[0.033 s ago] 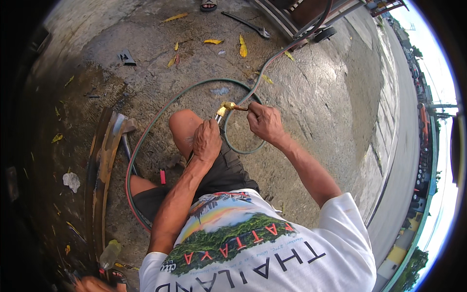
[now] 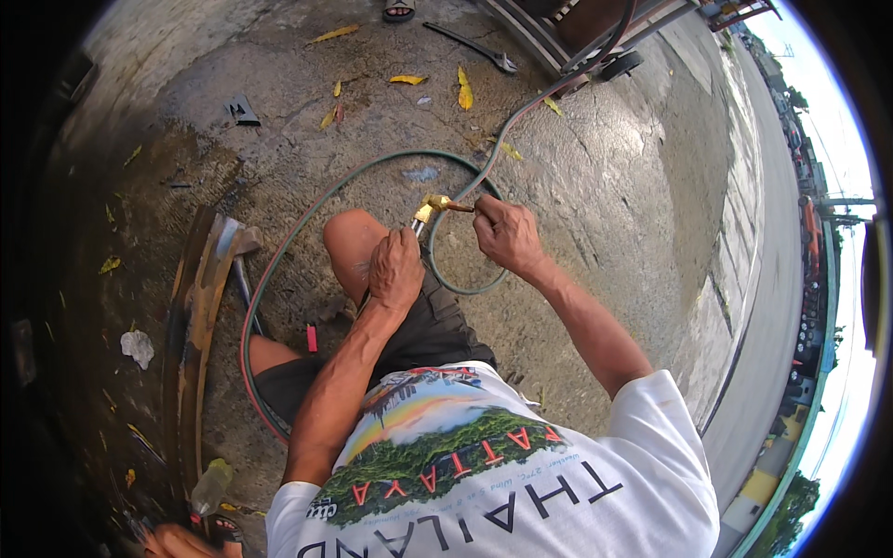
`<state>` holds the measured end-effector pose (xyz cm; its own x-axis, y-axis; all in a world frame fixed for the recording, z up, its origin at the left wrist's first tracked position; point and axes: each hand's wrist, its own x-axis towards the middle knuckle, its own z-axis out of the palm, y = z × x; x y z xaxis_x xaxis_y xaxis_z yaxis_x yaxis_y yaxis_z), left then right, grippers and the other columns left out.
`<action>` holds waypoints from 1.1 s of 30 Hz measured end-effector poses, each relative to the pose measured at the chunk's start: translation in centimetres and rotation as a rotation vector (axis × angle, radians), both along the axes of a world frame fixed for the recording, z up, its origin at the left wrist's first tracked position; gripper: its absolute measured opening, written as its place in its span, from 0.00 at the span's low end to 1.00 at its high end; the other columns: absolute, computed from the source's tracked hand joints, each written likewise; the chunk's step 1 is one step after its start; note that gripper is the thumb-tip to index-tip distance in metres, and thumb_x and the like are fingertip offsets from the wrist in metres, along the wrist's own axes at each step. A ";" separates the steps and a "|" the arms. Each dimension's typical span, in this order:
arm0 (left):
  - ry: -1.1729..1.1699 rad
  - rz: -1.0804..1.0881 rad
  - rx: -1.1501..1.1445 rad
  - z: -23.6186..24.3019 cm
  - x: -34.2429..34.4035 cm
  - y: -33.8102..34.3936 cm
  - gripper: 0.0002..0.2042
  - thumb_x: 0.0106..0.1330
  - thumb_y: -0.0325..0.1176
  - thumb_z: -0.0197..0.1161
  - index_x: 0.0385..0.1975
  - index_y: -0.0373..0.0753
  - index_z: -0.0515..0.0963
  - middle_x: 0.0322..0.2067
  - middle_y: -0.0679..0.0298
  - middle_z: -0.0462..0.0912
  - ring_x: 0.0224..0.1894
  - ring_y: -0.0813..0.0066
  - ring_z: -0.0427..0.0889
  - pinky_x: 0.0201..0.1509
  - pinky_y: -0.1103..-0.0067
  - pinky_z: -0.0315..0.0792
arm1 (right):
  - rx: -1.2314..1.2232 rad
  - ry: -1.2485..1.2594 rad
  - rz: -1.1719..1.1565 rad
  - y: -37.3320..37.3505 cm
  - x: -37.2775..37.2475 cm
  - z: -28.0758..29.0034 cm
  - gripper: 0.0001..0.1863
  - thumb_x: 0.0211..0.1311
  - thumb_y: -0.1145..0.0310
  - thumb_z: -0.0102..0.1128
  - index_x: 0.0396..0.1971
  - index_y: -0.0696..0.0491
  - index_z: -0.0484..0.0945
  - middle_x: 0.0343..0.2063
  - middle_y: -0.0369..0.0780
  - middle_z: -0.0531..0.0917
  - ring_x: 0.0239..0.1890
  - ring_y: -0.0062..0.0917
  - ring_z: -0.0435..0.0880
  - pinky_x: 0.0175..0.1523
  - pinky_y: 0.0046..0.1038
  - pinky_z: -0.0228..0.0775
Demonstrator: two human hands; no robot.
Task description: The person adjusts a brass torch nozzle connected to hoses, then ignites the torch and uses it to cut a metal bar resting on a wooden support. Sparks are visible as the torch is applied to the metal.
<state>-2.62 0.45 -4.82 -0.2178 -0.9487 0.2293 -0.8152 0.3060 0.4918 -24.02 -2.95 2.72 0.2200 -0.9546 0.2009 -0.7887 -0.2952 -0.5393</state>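
My left hand is closed around the metal tubes of a gas cutting torch, just below its brass head. The torch head points to the right, and a copper-coloured nozzle sticks out of it. My right hand pinches the nozzle's outer end between thumb and fingers. Both hands are in front of my bent knee. Most of the torch's handle is hidden behind my left hand and arm. A paired red and green hose loops over the ground around my legs.
Curved rusty metal strips and a hammer lie to my left. A pink lighter-like piece is near my leg. An adjustable wrench and a wheeled cart are ahead. Another person's hand shows beside a plastic bottle.
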 end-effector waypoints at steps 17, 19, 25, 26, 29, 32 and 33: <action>-0.020 -0.008 0.031 0.0 -0.1 -0.7 0.09 0.59 0.21 0.64 0.36 0.33 0.71 0.34 0.51 0.75 0.38 0.52 0.79 0.43 0.61 0.74 | 0.052 -0.021 -0.075 0.0 -0.1 0.0 0.05 0.61 0.71 0.55 0.31 0.57 0.77 0.20 0.48 0.79 0.23 0.46 0.81 0.31 0.43 0.72; -0.010 -0.002 0.026 0.1 -0.1 -0.7 0.10 0.58 0.21 0.65 0.36 0.33 0.71 0.34 0.51 0.76 0.39 0.51 0.79 0.44 0.61 0.74 | 0.068 -0.088 -0.108 0.2 -0.5 0.3 0.06 0.62 0.70 0.55 0.32 0.57 0.78 0.20 0.48 0.79 0.22 0.44 0.80 0.30 0.42 0.72; 0.015 0.000 0.032 0.2 0.5 -1.1 0.13 0.55 0.22 0.69 0.37 0.32 0.71 0.34 0.49 0.76 0.40 0.49 0.80 0.43 0.60 0.74 | 0.145 -0.235 -0.204 0.8 -1.5 2.3 0.09 0.66 0.69 0.52 0.35 0.59 0.79 0.19 0.48 0.78 0.20 0.35 0.78 0.30 0.38 0.70; 0.017 -0.001 0.038 0.3 0.5 -1.1 0.13 0.55 0.22 0.68 0.37 0.32 0.71 0.34 0.49 0.76 0.39 0.48 0.80 0.43 0.59 0.74 | 0.163 -0.231 -0.212 0.8 -1.5 2.5 0.10 0.66 0.69 0.52 0.35 0.59 0.79 0.19 0.48 0.78 0.20 0.34 0.78 0.31 0.38 0.70; 0.046 -0.008 0.045 0.7 0.4 -0.8 0.13 0.55 0.22 0.68 0.36 0.32 0.71 0.34 0.48 0.76 0.39 0.48 0.80 0.43 0.58 0.75 | 0.236 -0.265 -0.210 1.2 -1.6 2.3 0.12 0.69 0.66 0.52 0.38 0.59 0.79 0.20 0.43 0.76 0.22 0.27 0.73 0.31 0.36 0.67; 0.060 -0.004 0.048 0.8 0.5 -0.9 0.13 0.55 0.22 0.68 0.36 0.31 0.71 0.34 0.48 0.76 0.39 0.47 0.80 0.43 0.58 0.75 | 0.277 -0.268 -0.191 1.2 -1.2 2.1 0.13 0.71 0.64 0.52 0.40 0.59 0.79 0.21 0.41 0.75 0.24 0.24 0.72 0.32 0.35 0.66; 0.064 -0.002 0.053 0.7 0.5 -0.8 0.12 0.55 0.22 0.68 0.36 0.31 0.71 0.34 0.48 0.76 0.39 0.47 0.79 0.43 0.58 0.74 | 0.286 -0.256 -0.186 1.2 -1.1 2.0 0.14 0.71 0.64 0.52 0.40 0.59 0.79 0.21 0.41 0.75 0.24 0.24 0.72 0.32 0.35 0.66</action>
<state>-2.14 -0.36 -4.08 -0.2066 -0.9594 0.1921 -0.7808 0.2800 0.5585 -25.09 -1.76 4.72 0.0165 -0.9985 -0.0521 -0.6442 0.0293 -0.7643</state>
